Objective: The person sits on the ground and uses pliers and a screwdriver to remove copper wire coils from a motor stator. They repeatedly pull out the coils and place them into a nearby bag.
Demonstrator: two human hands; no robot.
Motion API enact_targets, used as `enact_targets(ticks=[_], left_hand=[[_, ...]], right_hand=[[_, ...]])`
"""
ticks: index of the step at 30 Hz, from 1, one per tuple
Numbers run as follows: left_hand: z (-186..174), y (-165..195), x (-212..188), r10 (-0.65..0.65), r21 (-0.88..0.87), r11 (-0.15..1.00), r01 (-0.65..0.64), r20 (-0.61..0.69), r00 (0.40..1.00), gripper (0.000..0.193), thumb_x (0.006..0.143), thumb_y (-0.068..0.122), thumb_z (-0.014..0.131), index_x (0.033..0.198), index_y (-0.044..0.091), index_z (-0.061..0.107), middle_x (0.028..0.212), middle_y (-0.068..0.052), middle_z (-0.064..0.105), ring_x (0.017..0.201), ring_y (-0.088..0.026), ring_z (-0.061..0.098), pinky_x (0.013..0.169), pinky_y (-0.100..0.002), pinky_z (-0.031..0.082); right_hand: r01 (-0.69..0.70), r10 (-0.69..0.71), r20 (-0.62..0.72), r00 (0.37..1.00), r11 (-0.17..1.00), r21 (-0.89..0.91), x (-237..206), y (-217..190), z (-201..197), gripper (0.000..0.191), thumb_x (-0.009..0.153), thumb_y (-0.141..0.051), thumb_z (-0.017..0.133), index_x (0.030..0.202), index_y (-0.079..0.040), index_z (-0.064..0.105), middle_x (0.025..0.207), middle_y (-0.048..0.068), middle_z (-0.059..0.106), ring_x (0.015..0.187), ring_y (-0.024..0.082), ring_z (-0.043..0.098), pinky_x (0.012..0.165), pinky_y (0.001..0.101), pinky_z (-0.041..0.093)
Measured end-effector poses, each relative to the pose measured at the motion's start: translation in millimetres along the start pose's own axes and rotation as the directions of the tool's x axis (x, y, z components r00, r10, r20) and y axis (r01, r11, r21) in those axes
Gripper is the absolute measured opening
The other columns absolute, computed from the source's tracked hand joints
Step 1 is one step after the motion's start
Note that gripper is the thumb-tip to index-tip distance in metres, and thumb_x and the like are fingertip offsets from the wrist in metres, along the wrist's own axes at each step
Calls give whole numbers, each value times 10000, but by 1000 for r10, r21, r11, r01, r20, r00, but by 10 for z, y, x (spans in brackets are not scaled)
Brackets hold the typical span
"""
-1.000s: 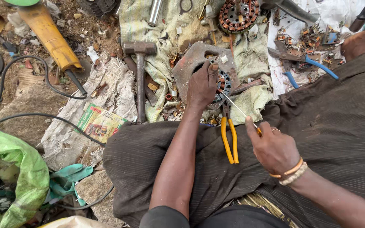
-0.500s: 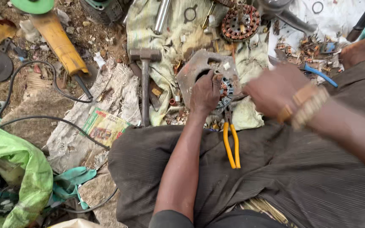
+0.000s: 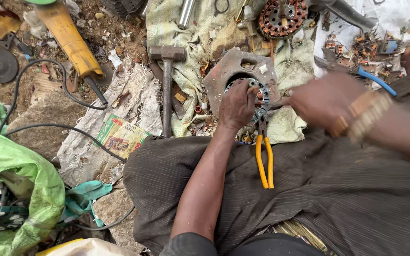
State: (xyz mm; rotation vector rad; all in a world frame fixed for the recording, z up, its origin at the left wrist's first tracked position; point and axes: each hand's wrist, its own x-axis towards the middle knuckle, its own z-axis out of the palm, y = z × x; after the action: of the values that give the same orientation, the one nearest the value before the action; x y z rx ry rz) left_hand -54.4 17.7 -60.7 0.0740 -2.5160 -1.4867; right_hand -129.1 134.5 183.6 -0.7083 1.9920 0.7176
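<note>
Head view: left hand [image 3: 237,105] clamped over motor stator [image 3: 257,92], fingers curled onto round wound core inside grey metal housing plate [image 3: 228,66], on ground cloth just past knees. Right hand [image 3: 326,102] blurred, just right of stator, at its edge; grip unreadable, cannot tell what it holds. Yellow-handled pliers [image 3: 264,159] on lap, nose toward stator. Hammer [image 3: 167,85] left on cloth, head far end. Second copper-wound rotor [image 3: 282,18] up top. Yellow angle grinder [image 3: 72,42] far left, cable trailing.

Grey motor stator [image 3: 243,76], flat on cloth
</note>
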Motion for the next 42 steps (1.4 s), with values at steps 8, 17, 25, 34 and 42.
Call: enact_targets(ticks=[8, 17, 25, 34, 42], left_hand=[[-201, 281, 14, -89, -129, 988, 84, -32, 996, 572, 1108, 558, 294, 943, 67, 537, 814, -102, 564, 782, -314, 598, 679, -499, 477], [-20, 263, -7, -168, -25, 986, 166, -95, 981, 580, 1072, 561, 217, 891, 107, 527, 747, -110, 519, 686, -301, 576, 630, -472, 477], [-243, 269, 9, -88, -153, 985, 83, -25, 996, 504, 1097, 499, 339, 977, 78, 590, 802, -118, 655, 758, -352, 675, 669, -471, 497], [-250, 222, 16, -40, -128, 991, 33, -54, 998, 480, 1098, 470, 390, 1105, 33, 588, 852, -162, 671, 816, -394, 671, 704, -479, 497], [-136, 199, 14, -24, -4, 1000, 24, -41, 999, 510, 1116, 457, 368, 1139, 3, 599, 993, -246, 634, 922, -439, 622, 780, -507, 489]], right_hand=[[31, -24, -393, 919, 999, 10, -309, -35, 391, 291, 1010, -228, 491, 1225, -249, 687, 792, 52, 675, 664, 213, 697, 566, 397, 594], [65, 217, -743, 633, 942, 330, -379, -42, 1682, 339, 950, -404, 601, 1237, -298, 748, 800, 9, 626, 702, 236, 665, 575, 402, 532], [119, 263, -699, 665, 887, 446, -327, -20, 1852, 304, 935, -387, 638, 1189, -284, 770, 809, 8, 667, 681, 249, 663, 582, 394, 530], [232, 332, -742, 583, 807, 543, -202, -194, 2106, 304, 930, -327, 690, 1200, -215, 776, 838, 14, 689, 649, 232, 654, 585, 369, 534], [186, 132, -767, 628, 932, 312, 24, -191, 2143, 482, 877, -252, 698, 1358, -227, 688, 817, 52, 645, 633, 258, 644, 549, 397, 525]])
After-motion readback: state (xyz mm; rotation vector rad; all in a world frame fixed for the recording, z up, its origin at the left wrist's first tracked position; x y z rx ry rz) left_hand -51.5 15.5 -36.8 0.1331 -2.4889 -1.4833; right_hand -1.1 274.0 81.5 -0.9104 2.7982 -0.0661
